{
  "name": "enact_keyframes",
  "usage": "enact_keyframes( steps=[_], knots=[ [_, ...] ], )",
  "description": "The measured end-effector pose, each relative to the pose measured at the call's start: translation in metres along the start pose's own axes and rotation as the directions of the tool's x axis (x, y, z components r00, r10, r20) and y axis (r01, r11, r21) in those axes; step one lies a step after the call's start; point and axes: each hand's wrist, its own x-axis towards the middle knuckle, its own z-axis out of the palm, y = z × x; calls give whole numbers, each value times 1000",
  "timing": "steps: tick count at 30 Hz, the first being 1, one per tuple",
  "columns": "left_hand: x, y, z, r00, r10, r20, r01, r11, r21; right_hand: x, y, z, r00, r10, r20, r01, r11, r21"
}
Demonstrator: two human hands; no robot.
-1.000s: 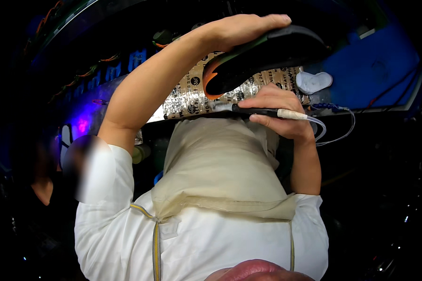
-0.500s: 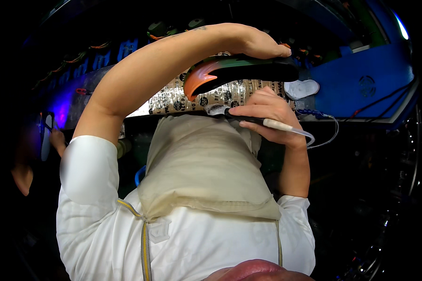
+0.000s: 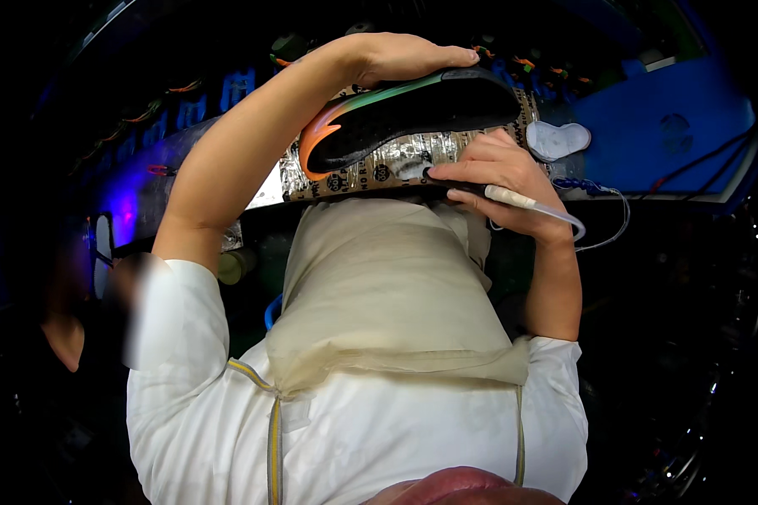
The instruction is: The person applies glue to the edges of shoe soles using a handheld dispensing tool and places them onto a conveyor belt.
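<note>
My left arm arches over the far side of a shoe sole (image 3: 421, 109), and my left hand (image 3: 413, 57) is closed on its far rim. Its broad black face is tilted toward me, and the rim fades from green through purple to orange at the left end. Just below the sole, my right hand (image 3: 509, 181) grips a brush (image 3: 472, 187) with a dark handle and pale, blurred bristles. A clear tube (image 3: 564, 212) runs from the rear of its handle past my wrist. The bristles look apart from the sole.
Under the work lies printed brown covering (image 3: 303, 181) patched with shiny tape. A white sole-shaped piece (image 3: 557, 140) rests by a blue panel (image 3: 640, 139) on the right. Blue holders (image 3: 237, 87) line the far side. Another person's arm (image 3: 63, 341) shows at left. A beige apron (image 3: 396, 286) covers my lap.
The sole has shifted left and farther away, and turned so more of its black face shows. My left hand moved with it. My right hand with the brush is slightly farther right and up.
</note>
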Motion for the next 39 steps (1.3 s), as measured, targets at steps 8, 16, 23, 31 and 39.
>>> enact_keyframes(
  steps=[8,16,23,31,39],
  knots=[
    [0,-59,-20,941,-13,-337,-48,984,-172,0,15,12,997,79,1,-78,991,113],
    [-41,-175,-46,909,59,-414,-403,385,-830,-32,65,43,801,487,-349,-189,759,623],
    [-99,-232,-26,962,-237,-134,97,759,-644,-61,129,118,533,764,-364,-148,508,849],
    [-102,-140,-31,976,-57,-212,-70,836,-545,-80,180,163,380,850,-365,-260,477,840],
    [-48,94,-153,880,344,-327,-474,657,-586,-88,176,175,532,729,-431,-333,648,685]
  ],
)
